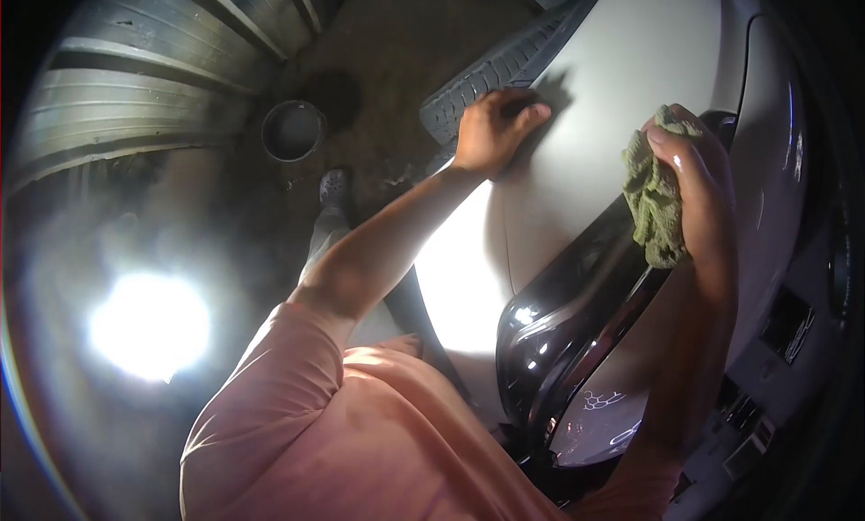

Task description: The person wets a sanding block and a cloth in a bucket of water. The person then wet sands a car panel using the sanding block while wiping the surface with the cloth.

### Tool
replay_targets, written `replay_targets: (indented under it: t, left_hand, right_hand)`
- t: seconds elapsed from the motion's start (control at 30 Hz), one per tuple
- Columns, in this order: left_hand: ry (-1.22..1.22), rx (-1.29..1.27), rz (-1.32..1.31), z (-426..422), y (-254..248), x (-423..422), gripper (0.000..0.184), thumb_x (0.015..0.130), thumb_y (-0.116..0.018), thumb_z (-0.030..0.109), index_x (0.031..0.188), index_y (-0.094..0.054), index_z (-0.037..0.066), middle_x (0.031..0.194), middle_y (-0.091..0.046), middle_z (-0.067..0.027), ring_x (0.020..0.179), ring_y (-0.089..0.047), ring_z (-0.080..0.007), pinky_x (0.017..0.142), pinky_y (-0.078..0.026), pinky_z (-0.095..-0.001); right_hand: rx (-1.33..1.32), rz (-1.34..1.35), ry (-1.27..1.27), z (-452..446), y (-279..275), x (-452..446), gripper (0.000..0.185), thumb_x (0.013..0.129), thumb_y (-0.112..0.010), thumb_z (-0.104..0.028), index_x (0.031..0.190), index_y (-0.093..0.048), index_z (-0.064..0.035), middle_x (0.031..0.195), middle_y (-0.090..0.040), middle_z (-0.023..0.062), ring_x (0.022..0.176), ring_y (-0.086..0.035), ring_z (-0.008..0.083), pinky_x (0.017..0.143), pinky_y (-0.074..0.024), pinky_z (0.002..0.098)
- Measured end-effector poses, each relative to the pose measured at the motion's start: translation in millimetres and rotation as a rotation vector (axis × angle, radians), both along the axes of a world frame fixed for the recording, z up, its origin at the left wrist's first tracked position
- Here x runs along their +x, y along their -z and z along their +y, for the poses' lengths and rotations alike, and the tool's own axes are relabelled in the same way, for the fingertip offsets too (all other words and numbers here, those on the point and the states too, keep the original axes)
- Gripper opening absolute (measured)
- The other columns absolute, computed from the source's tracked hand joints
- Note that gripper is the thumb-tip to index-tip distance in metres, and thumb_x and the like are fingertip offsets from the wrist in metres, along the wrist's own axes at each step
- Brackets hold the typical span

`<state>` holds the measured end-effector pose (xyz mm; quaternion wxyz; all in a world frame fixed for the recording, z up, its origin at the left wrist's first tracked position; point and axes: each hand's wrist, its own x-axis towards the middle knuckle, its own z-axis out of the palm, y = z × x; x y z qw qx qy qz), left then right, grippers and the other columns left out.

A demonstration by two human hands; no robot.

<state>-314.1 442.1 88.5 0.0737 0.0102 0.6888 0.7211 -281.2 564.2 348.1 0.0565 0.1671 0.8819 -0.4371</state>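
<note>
a salmon-pink shirt [387, 440], softly creased, shows below the left hand [493, 129] and right hand [707, 180]. its left sleeve [275, 359], short with a plain edge, ends well short of the left hand; the forearm [387, 237] between is bare. left of that hand, a greyish shoe [333, 186] with dark spots meets a pale trouser leg [326, 231].

Left to right: round dark bucket [268, 133] on dark floor [387, 52]; left hand [491, 132] beside ridged rubber tyre [450, 106]; crumpled green cloth [652, 201] in right hand [702, 178], over white car body [622, 61].

Round bucket [294, 132] and glaring light [150, 326]
</note>
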Motion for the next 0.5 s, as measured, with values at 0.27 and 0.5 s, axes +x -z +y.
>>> replay_targets:
  t: [0.27,0.5]
  left_hand:
    - [0.045,0.058,-0.107,1,-2,-21,0.057,0.093,-0.077,0.054,0.121,-0.078,0.004,0.12,-0.077,-0.0194,0.109,-0.074,-0.0315,0.095,-0.057,-0.0412]
    - [0.015,0.031,-0.015,-14,-10,43,0.052,0.093,-0.082,0.045,0.124,-0.076,0.004,0.115,-0.076,-0.0166,0.118,-0.071,-0.0308,0.102,-0.055,-0.0419]
  right_hand:
    - [-0.043,-0.101,0.095,-17,-4,6,0.055,0.093,-0.074,-0.025,0.13,-0.058,0.0123,0.092,-0.066,0.0042,0.087,-0.061,0.0106,0.08,-0.0494,0.0256]
    - [0.034,-0.159,-0.081,7,-3,-9,0.041,0.093,-0.072,-0.023,0.125,-0.068,0.003,0.09,-0.063,0.0018,0.083,-0.059,0.0096,0.079,-0.048,0.0241]
